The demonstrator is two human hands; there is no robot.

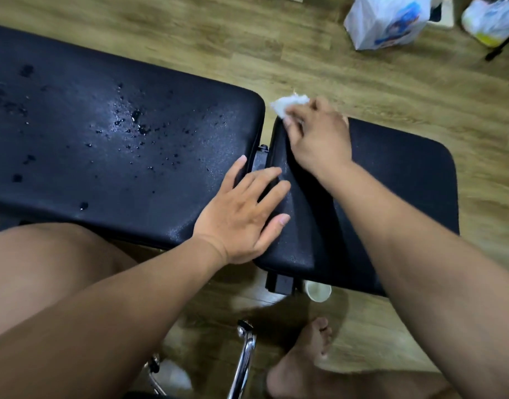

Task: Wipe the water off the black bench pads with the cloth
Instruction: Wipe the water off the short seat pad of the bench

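Note:
Two black bench pads lie side by side over a wooden floor. The long left pad [109, 133] carries many water drops and a wet sheen across its middle. The shorter right pad [400, 197] looks mostly dry. My right hand [316, 136] presses a small white cloth [288, 103] at the far left corner of the right pad, fingers closed on it. My left hand [244, 211] rests flat with fingers spread across the gap between the two pads, holding nothing.
A paper cup [319, 291] stands on the floor under the right pad's near edge. A chrome frame leg [244, 358] and my bare foot [302, 361] are below. White plastic bags [388, 21] sit at the far right. My knee [46, 263] is beside the left pad.

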